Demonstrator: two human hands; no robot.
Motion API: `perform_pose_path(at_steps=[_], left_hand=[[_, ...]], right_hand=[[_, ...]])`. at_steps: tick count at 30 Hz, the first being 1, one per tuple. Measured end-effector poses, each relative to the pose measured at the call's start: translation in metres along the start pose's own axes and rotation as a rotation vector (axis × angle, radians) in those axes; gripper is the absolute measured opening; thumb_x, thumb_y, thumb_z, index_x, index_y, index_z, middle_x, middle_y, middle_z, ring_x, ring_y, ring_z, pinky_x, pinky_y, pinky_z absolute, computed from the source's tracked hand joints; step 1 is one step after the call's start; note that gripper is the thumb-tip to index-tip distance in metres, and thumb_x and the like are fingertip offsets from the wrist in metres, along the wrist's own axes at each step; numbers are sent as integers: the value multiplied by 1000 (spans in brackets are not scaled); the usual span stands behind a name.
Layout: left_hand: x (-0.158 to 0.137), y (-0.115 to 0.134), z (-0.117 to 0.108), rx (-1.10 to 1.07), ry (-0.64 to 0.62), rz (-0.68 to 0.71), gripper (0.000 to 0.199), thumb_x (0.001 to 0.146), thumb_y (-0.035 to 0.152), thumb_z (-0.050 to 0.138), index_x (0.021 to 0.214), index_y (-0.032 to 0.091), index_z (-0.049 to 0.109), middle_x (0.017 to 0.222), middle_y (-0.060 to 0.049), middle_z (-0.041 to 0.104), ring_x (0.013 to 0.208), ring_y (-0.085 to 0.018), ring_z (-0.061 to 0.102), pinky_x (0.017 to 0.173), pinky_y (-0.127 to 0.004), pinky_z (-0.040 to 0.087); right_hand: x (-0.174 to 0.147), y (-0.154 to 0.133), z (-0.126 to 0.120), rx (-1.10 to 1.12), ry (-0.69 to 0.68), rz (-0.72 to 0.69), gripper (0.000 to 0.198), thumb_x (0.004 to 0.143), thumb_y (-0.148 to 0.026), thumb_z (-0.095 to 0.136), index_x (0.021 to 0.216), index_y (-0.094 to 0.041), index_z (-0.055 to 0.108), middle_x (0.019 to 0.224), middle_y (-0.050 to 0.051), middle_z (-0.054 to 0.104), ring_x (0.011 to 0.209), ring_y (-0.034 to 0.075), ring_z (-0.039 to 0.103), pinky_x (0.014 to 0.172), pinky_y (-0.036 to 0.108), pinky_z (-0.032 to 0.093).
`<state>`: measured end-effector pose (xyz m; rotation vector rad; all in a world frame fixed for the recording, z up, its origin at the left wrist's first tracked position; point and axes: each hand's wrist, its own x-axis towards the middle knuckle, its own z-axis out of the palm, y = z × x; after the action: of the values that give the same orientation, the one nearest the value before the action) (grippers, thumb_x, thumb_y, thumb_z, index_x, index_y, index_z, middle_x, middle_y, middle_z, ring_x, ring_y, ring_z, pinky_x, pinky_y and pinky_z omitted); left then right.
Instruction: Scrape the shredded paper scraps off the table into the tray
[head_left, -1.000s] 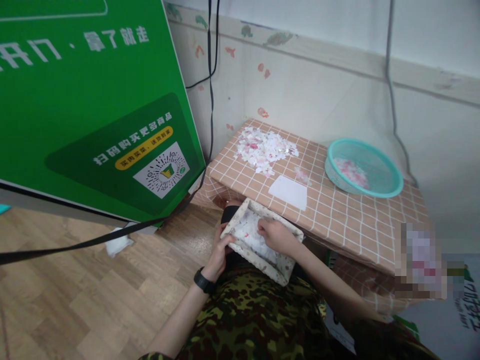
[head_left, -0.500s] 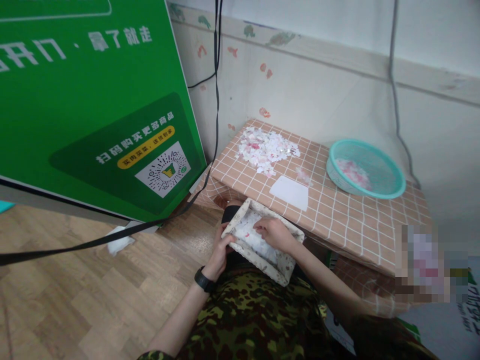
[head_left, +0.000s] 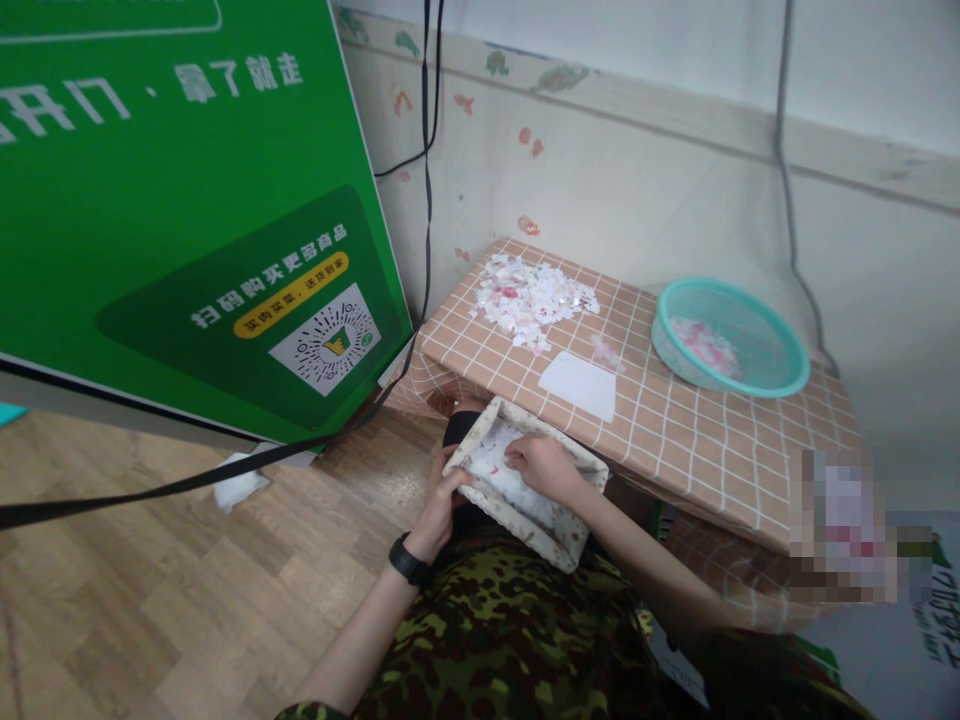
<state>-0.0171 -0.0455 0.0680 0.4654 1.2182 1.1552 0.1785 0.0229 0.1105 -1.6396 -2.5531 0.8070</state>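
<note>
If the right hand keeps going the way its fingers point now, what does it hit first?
The right hand points left and slightly down inside the fabric basket, over the paper scraps. It would likely meet those scraps first, then the rim held by the left hand; depth is unclear.

box (head_left: pixel 559 535): printed cloth, matt | scraps (head_left: pixel 534 295): paper, matt | basin (head_left: pixel 780 375): glossy plastic | table (head_left: pixel 675 440): checked smooth cover | floor (head_left: pixel 187 590): wood-look, smooth | sign (head_left: pixel 172 180): glossy green

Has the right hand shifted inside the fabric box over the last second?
Yes, slightly. The right hand has crept left, toward the left hand gripping the fabric box, judged against the box's rim, which has stayed put.
</note>
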Motion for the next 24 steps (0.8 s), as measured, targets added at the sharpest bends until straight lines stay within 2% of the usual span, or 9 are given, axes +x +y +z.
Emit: perform_pose_path(at_steps=[4,7,13,18,24], left_hand=[[0,0,0,5,-15,2,46,67,26,66,113,23,60,93,-1,63,81,-21,60,63,-28,50],[-1,0,0,14,-8,0,48,66,26,66,114,23,60,94,-1,64,81,-21,60,64,-28,50],[-1,2,1,25,0,6,50,65,25,66,115,23,60,96,-2,65,82,-21,61,64,-28,50],[-2,3,2,14,11,0,51,64,27,68,114,23,60,97,-2,66,82,-22,62,63,-29,49],[-1,1,1,26,9,-2,52,64,27,67,116,23,59,97,-2,66,83,-22,61,63,-29,49]], right_hand=[[5,-7,5,-123,-35,87,21,92,-19,57,102,-16,75,98,14,79,95,25,73,80,29,47],[9,-9,10,-159,-49,110,23,94,-21,54,101,-15,75,98,16,78,95,26,73,80,30,47],[15,-7,12,-146,-55,102,24,94,-19,52,95,-17,76,96,13,78,90,24,72,76,29,46],[13,-3,10,-122,-42,81,24,96,-19,51,93,-18,75,95,12,78,91,22,71,78,28,44],[4,3,7,16,38,55,18,93,-16,55,89,-17,73,84,9,76,81,20,68,71,27,41]])
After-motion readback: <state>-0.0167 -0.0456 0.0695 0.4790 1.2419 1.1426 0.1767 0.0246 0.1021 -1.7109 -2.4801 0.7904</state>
